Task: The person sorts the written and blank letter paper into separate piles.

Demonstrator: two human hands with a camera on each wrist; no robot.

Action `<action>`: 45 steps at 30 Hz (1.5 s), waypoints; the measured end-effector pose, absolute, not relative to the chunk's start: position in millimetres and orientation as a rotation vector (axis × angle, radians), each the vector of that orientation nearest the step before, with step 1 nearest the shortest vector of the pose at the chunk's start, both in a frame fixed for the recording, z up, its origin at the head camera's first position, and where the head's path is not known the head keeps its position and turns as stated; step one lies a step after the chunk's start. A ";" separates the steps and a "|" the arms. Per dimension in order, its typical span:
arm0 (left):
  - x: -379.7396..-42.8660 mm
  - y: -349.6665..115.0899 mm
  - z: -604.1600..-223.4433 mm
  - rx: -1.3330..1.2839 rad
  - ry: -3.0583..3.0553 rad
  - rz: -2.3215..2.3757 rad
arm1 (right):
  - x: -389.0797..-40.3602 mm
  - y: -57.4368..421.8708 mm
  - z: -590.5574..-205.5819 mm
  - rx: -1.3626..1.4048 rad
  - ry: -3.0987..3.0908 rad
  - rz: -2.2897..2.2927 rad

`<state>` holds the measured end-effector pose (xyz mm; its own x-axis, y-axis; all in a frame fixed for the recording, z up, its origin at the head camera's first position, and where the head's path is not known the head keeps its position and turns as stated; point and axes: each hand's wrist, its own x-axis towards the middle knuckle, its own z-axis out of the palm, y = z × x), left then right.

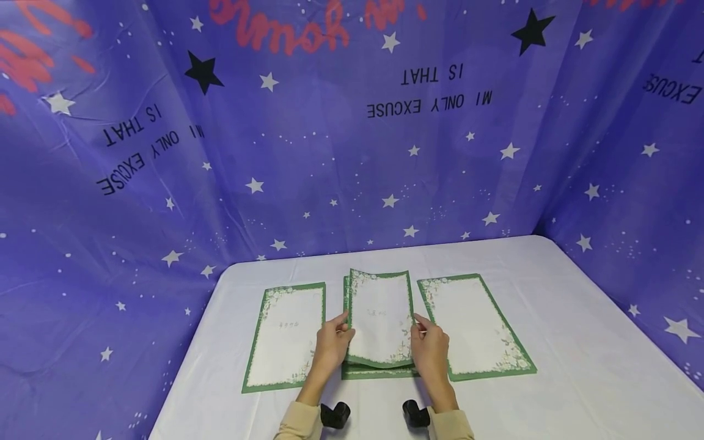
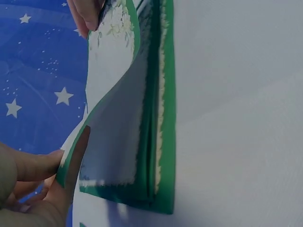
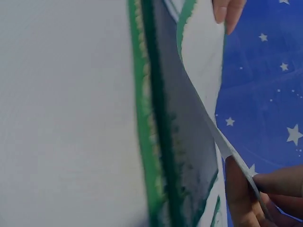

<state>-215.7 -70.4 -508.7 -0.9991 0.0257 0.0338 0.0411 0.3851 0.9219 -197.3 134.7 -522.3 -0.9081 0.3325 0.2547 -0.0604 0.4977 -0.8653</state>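
A sheet of paper with a green border and printed flowers is held above the middle of the table. My left hand pinches its left edge between thumb and fingers, and my right hand pinches the right edge. In the left wrist view the lifted sheet bends in a curve, with the left hand on its edge. The right wrist view has the right hand gripping the opposite edge. Beneath it lies another green-bordered sheet, mostly covered.
To the left lies a green-bordered sheet with faint writing in its middle. A similar sheet lies to the right. All are on a white-covered table. A purple starry curtain hangs behind and at both sides.
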 end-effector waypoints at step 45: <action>-177.4 -224.0 -513.2 0.460 -2.723 -1.058 | -185.2 -20.7 -537.6 0.308 -2.523 1.733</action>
<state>-177.4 -224.0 -513.2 -0.9351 -0.3495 0.0582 -0.2185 0.6983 0.6817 -185.2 -20.7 -537.6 -0.9779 -0.1271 0.1660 -0.2005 0.3460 -0.9166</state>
